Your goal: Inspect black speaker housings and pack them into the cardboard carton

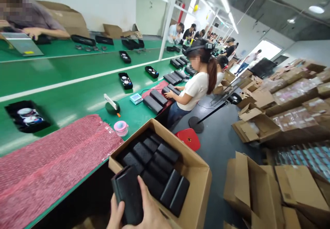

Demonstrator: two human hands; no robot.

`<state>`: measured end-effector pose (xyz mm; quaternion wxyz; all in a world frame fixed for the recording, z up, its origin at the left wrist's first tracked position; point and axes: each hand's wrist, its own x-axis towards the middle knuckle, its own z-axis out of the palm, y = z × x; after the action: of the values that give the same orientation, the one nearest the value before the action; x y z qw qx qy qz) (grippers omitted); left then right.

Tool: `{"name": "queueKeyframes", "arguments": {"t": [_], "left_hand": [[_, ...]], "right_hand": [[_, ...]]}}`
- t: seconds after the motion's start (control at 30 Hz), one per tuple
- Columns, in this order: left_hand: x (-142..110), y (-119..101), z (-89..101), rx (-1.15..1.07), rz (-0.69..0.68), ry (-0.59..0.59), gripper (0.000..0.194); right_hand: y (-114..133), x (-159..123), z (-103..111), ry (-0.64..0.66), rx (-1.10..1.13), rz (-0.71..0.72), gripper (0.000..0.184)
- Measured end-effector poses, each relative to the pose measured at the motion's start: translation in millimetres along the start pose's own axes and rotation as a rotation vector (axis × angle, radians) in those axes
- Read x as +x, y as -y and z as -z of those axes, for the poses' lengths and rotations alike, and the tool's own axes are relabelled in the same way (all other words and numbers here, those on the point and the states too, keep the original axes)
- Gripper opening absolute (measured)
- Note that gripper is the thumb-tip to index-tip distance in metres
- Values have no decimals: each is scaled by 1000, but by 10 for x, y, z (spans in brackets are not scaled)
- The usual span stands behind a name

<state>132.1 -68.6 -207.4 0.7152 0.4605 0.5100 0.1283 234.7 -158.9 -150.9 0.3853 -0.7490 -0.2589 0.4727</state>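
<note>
Held up at the near left edge of an open cardboard box (203,187) is a black oblong housing (130,194) with rounded edges. My left hand (116,212) grips its left side, with thumb and finger showing. On the right side lies my right hand (151,206), its finger stretched along the edge and the rest closed round the lower end. Inside the box, several similar black housings (162,163) are packed in rows, and bare cardboard shows at their right. The lower parts of both hands are cut off by the frame.
Pink bubble wrap (64,157) covers the bench on the left. Beyond it, a green conveyor (85,74) carries open black shells (28,115) with round white parts. A co-worker (198,81) stands ahead, near a red stool (188,139). Cardboard boxes (247,187) line the right side.
</note>
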Motion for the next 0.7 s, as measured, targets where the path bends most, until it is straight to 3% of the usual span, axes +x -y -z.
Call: {"name": "queueKeyframes", "arguments": {"t": [0.1,0.17,0.27,0.37,0.43,0.5,0.57,0.63,0.7], "left_hand": [[239,13,-186,-19,-65,-13,104],[309,59,-190,5,-130,3,93],[302,287,40,-24,-72,-33,76],[180,715,466,-70,118,-223,70],[28,1044,775,-66,245,-392,72],[-151,1349,1043,-57,362,-550,76],[-317,1596,1226,-42,459,-662,78],[-442,1786,1310,-38,533,-689,75],[-519,1942,1324,-56,588,-703,72]], "right_hand": [[-264,425,283,-51,41,130,136],[-482,816,572,-139,-87,124,123],[-882,1624,1055,-220,-178,18,114],[-1304,2629,1395,-238,-297,-81,117],[-1527,3214,1480,-198,-384,-91,118],[-1694,3622,1459,-137,-457,-65,117],[-1833,3864,1364,-74,-507,-18,120],[-1963,3993,1258,-36,-535,24,123],[-2068,4057,1208,-34,-551,44,114]]}}
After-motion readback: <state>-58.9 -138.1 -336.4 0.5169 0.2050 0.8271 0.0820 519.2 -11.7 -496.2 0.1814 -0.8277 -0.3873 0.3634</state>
